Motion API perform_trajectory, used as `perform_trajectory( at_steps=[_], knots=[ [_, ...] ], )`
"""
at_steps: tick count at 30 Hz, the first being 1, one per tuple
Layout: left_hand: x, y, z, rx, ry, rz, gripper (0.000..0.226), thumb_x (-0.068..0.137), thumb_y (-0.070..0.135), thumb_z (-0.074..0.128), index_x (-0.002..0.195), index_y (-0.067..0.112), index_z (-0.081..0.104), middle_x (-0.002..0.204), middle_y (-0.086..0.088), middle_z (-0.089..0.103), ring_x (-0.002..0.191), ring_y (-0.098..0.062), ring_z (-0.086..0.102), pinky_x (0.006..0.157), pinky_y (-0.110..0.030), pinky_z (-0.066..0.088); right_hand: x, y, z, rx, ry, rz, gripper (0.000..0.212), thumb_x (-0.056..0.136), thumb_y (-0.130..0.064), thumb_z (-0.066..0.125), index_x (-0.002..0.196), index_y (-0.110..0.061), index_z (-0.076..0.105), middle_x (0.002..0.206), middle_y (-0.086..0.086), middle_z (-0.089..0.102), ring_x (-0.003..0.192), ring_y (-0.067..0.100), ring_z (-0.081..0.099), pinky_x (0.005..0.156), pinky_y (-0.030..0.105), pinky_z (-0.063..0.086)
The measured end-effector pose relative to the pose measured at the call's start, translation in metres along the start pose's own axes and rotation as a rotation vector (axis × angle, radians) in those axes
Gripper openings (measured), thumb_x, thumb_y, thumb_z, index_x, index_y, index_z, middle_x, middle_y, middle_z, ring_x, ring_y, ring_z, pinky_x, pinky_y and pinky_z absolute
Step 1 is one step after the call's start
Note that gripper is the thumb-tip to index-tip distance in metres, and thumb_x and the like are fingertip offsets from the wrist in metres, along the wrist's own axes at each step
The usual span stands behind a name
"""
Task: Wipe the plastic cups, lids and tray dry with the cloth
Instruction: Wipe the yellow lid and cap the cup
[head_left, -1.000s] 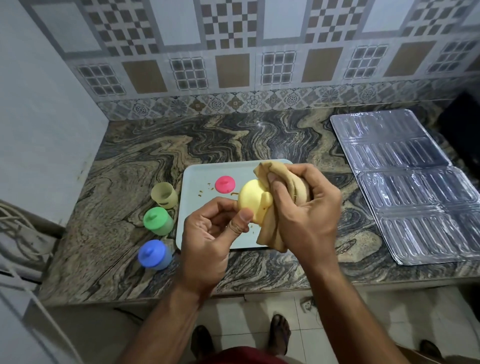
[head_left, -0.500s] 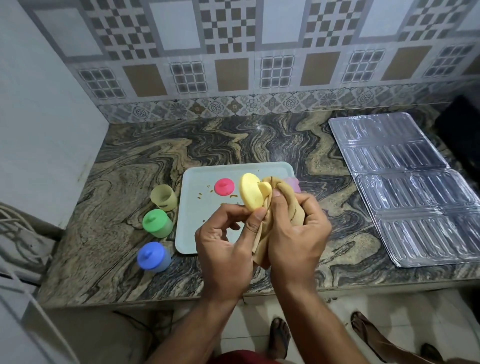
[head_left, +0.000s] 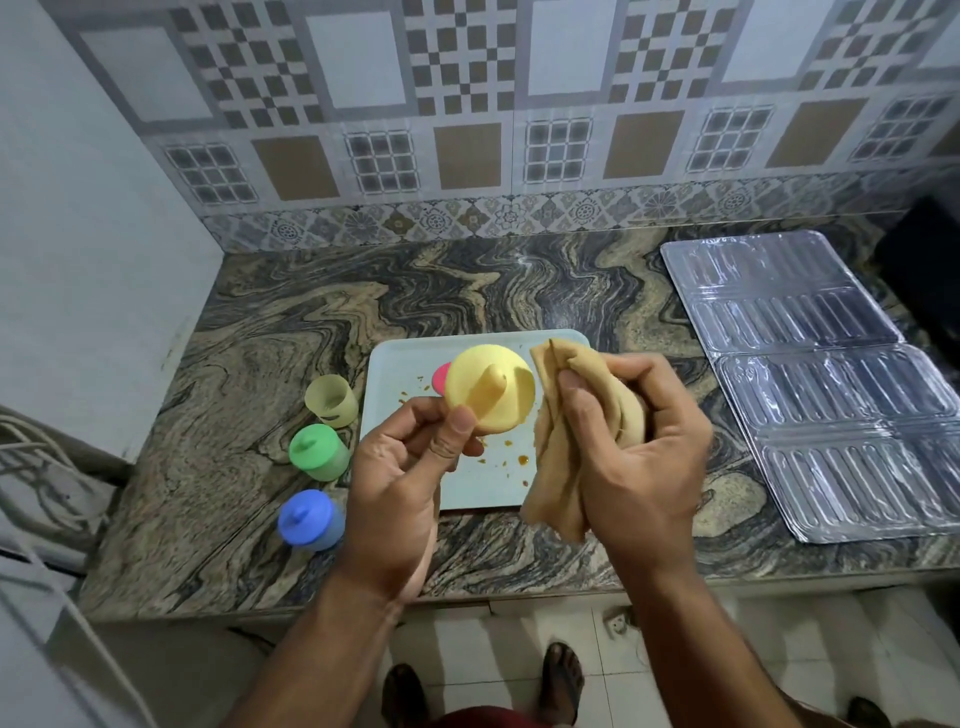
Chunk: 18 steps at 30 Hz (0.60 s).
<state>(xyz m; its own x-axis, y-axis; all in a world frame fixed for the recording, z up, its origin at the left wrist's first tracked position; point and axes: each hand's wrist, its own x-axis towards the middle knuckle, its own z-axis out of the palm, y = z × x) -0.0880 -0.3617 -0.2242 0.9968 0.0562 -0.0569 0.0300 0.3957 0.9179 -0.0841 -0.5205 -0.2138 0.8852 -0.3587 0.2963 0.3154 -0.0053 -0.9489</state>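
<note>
Both hands are up over the counter's front edge. Left hand (head_left: 402, 470) pinches the yellow lid (head_left: 491, 389) by its rim, knob facing up. Right hand (head_left: 631, 457) grips the bunched tan cloth (head_left: 571, 415), just beside the lid. Below sits the pale tray (head_left: 400, 374) with a pink lid (head_left: 440, 378). By the tray's left edge stand a yellow cup (head_left: 331, 400), a green-lidded cup (head_left: 318, 451) and a blue-lidded cup (head_left: 310, 519).
</note>
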Motion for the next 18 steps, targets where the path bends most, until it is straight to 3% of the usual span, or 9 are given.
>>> perform_trajectory(
  at_steps=[6,9,12,14,16,18],
  knots=[
    [0.006,0.011,-0.014,0.211,-0.280,0.038,0.007,0.084,0.017,0.079,0.082,0.014,0.072,0.073,0.003,0.072,0.067,-0.010,0.063,0.072,-0.018,0.051,0.021,-0.003,0.007,-0.026,-0.152,-0.045,0.019,0.090,-0.002,0.076,0.096,-0.020,0.071,0.090,-0.007,0.079,0.082,0.005,0.074,0.076,0.021,0.058],
    [0.014,0.017,-0.018,0.263,-0.302,0.029,0.011,0.087,0.010,0.076,0.087,0.003,0.068,0.074,0.002,0.072,0.068,-0.009,0.063,0.072,-0.017,0.051,0.036,0.003,0.006,-0.048,-0.282,0.071,0.008,0.097,-0.015,0.075,0.095,-0.018,0.068,0.084,-0.008,0.076,0.078,0.005,0.068,0.073,0.023,0.054],
    [0.016,0.020,-0.016,0.278,-0.296,0.024,0.016,0.089,0.011,0.071,0.093,-0.003,0.066,0.077,-0.002,0.072,0.072,-0.009,0.066,0.075,-0.015,0.051,0.040,0.013,0.004,-0.038,-0.374,0.195,0.014,0.099,-0.027,0.071,0.093,-0.016,0.065,0.075,-0.015,0.064,0.071,0.004,0.057,0.069,0.024,0.047],
    [0.017,0.018,-0.012,0.265,-0.270,0.011,0.021,0.090,0.013,0.067,0.098,-0.006,0.064,0.079,-0.003,0.072,0.073,-0.008,0.066,0.074,-0.013,0.050,0.039,0.018,0.007,0.040,-0.316,0.224,0.009,0.102,-0.018,0.070,0.098,-0.011,0.067,0.079,-0.013,0.065,0.072,0.003,0.058,0.069,0.021,0.048],
    [0.018,0.015,-0.003,0.241,-0.244,-0.020,0.034,0.091,0.017,0.077,0.106,-0.009,0.060,0.086,-0.004,0.072,0.077,-0.009,0.068,0.074,-0.015,0.051,0.034,0.024,0.012,0.094,-0.190,0.227,0.005,0.104,-0.012,0.068,0.101,-0.008,0.066,0.081,-0.012,0.068,0.072,0.001,0.060,0.068,0.020,0.050],
    [0.020,0.010,0.004,0.286,-0.244,-0.039,0.050,0.080,0.027,0.089,0.111,0.001,0.060,0.098,-0.006,0.074,0.089,-0.015,0.068,0.081,-0.030,0.054,0.029,0.030,0.019,0.134,-0.072,0.226,0.007,0.104,-0.015,0.068,0.102,-0.009,0.064,0.084,-0.007,0.070,0.075,0.004,0.062,0.068,0.024,0.052]
  ],
)
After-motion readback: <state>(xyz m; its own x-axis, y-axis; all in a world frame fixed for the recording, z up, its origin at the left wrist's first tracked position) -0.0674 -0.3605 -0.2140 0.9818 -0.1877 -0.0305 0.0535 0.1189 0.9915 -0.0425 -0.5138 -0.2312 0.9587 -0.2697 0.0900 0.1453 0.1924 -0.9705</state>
